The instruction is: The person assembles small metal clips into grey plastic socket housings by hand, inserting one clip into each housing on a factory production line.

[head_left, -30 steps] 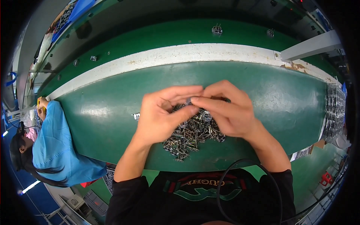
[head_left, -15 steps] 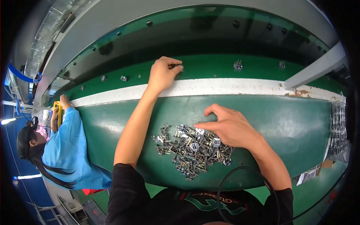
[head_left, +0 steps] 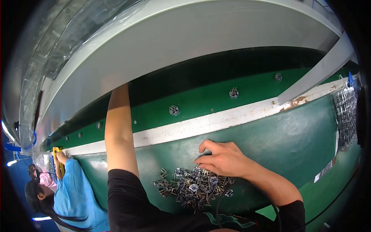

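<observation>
My left forearm (head_left: 119,120) reaches over the white rail and in under a grey panel, which hides the hand entirely. Nearest to that arm on the green belt lies a small clear part with metal pins (head_left: 174,110). My right hand (head_left: 224,157) rests at the far right edge of a pile of similar pinned parts (head_left: 193,188) on the green table. Its index finger and thumb are bent but apart at the tips. The thumb side touches the pile, and I see nothing gripped between them.
Other pinned parts (head_left: 234,92) sit spaced along the green belt (head_left: 205,98) beyond the white rail (head_left: 193,127). The grey panel (head_left: 216,29) overhangs it. At left a co-worker in blue (head_left: 79,193) handles a yellow object (head_left: 57,150). Stacked metallic pieces (head_left: 345,116) stand at right.
The view has tilted. My left hand has let go of a part on the belt and moved out of sight under the panel. My right fingers have drawn closer together beside the pile.
</observation>
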{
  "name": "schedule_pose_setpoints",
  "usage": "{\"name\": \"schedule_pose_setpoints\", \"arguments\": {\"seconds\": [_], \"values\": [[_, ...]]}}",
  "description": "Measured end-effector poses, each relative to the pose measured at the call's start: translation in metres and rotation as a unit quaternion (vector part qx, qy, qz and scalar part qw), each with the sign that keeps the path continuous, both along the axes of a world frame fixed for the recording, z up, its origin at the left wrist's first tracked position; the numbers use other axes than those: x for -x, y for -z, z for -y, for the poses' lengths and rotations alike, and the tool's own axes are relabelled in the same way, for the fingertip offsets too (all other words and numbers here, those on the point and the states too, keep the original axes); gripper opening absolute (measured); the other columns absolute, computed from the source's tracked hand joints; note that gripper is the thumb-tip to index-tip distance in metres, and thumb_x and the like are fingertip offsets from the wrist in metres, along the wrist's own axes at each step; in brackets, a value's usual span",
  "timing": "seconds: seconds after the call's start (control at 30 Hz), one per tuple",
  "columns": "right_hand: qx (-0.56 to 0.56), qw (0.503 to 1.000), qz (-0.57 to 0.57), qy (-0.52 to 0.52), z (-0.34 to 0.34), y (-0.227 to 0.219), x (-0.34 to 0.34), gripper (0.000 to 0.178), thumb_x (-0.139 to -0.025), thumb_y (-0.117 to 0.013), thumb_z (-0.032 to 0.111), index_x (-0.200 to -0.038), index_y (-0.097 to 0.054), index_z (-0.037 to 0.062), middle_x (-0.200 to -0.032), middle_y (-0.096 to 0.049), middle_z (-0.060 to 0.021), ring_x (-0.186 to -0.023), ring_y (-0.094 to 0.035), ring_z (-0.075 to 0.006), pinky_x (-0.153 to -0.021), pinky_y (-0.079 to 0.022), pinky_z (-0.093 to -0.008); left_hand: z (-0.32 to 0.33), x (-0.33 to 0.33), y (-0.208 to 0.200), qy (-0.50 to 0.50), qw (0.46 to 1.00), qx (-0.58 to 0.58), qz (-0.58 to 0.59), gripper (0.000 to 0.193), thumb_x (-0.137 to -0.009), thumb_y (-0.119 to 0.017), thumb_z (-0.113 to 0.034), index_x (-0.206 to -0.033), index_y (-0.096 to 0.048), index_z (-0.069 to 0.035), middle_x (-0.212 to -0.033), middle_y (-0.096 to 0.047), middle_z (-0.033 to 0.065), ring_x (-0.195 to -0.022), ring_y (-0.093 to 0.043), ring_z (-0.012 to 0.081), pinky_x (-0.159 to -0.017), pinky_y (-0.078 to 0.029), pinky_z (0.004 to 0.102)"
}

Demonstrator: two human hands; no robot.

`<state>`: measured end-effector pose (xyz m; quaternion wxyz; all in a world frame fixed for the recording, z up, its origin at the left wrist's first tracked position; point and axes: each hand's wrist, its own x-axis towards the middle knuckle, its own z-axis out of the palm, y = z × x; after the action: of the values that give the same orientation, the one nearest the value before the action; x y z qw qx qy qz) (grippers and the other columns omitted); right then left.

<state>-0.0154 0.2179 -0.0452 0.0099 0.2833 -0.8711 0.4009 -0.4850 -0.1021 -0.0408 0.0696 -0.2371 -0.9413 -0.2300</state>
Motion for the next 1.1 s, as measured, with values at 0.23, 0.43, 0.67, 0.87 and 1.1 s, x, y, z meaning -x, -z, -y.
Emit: {"name": "schedule_pose_setpoints", "arguments": {"seconds": [0.23,0.43,0.67,0.87,1.1], "values": [[0.157,0.983,0.085,0.043,-0.008,-0.005,0.000,0.011,-0.086,-0.071,0.011,-0.092,-0.062,0.0095,-0.086,-0.061,-0.0039,-0.063,-0.060,-0.0199,-0.057,-0.050,-0.0333,-0.041,-0.130,0.006,-0.057,0.983,-0.121,0.127,0.027,-0.094,-0.065,-0.014,-0.119,-0.067,-0.003,-0.112,-0.068,0.0103,-0.088,-0.069,0.0206,-0.075,-0.058,0.0330],[0.305,0.944,0.042,0.115,-0.011,0.003,-0.001,0.015,-0.085,-0.073,0.003,-0.100,-0.072,0.0059,-0.088,-0.064,-0.0026,-0.067,-0.058,-0.0099,-0.060,-0.045,-0.0234,-0.075,-0.353,-0.039,-0.044,0.704,-0.571,0.420,0.039,-0.098,-0.058,-0.008,-0.134,-0.052,0.007,-0.113,-0.067,0.0164,-0.098,-0.070,0.0278,-0.089,-0.060,0.0322],[0.352,0.919,0.068,0.166,0.010,-0.037,-0.021,0.014,-0.080,-0.077,-0.002,-0.094,-0.072,0.0003,-0.088,-0.066,-0.0057,-0.070,-0.060,-0.0105,-0.061,-0.047,-0.0234,-0.099,-0.470,-0.033,0.062,0.503,-0.721,0.473,0.036,-0.101,-0.051,-0.003,-0.135,-0.050,0.008,-0.117,-0.065,0.0190,-0.112,-0.065,0.0328,-0.101,-0.055,0.0362],[0.199,0.955,-0.156,0.158,0.015,-0.056,-0.032,0.019,-0.075,-0.078,-0.006,-0.092,-0.071,-0.0006,-0.085,-0.065,-0.0102,-0.067,-0.064,-0.0189,-0.054,-0.051,-0.0281,-0.113,-0.498,-0.033,0.069,0.568,-0.709,0.412,0.036,-0.092,-0.063,0.006,-0.127,-0.056,0.008,-0.119,-0.064,0.0197,-0.113,-0.065,0.0284,-0.096,-0.058,0.0422],[0.151,0.957,-0.207,0.138,0.018,-0.052,-0.041,0.025,-0.066,-0.078,-0.006,-0.088,-0.070,0.0009,-0.083,-0.063,-0.0085,-0.065,-0.062,-0.0211,-0.052,-0.050,-0.0298,-0.114,-0.505,-0.025,0.082,0.703,-0.624,0.330,0.034,-0.085,-0.069,0.012,-0.119,-0.065,0.008,-0.117,-0.063,0.0166,-0.101,-0.066,0.0186,-0.085,-0.057,0.0277]]}}
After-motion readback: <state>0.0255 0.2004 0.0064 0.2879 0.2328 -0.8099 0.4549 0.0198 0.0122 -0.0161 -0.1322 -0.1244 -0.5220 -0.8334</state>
